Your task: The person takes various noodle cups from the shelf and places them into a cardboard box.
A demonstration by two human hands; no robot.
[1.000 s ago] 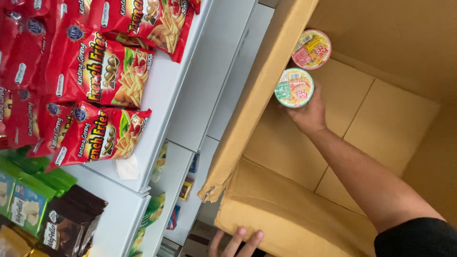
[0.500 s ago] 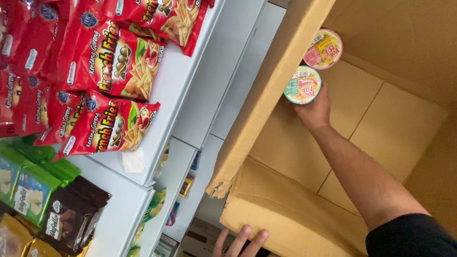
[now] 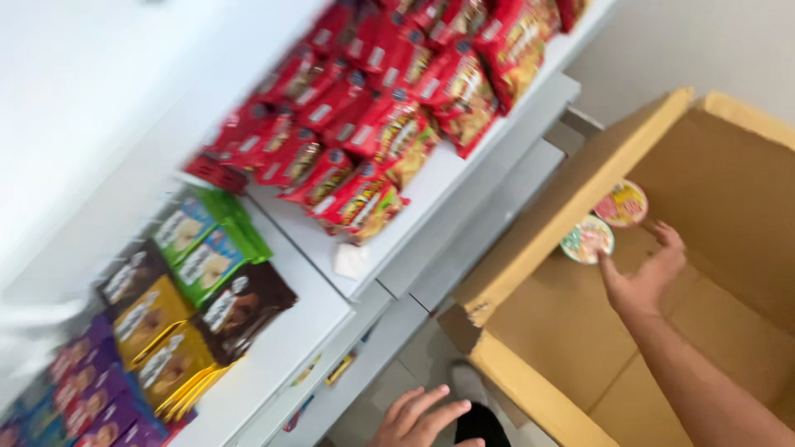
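Your right hand is reaching into the cardboard box, grip wide, fingertips touching the green-lidded cup beside the pink-lidded cup at the box's far wall. Left hand is spread, holding nothing. Close fully round the cup's rim before lifting.

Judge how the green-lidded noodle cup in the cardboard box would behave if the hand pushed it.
The green-lidded cup looks round, so on its side it would probably roll. It seems light, likely sliding across the smooth cardboard box floor. The right hand is beside it.
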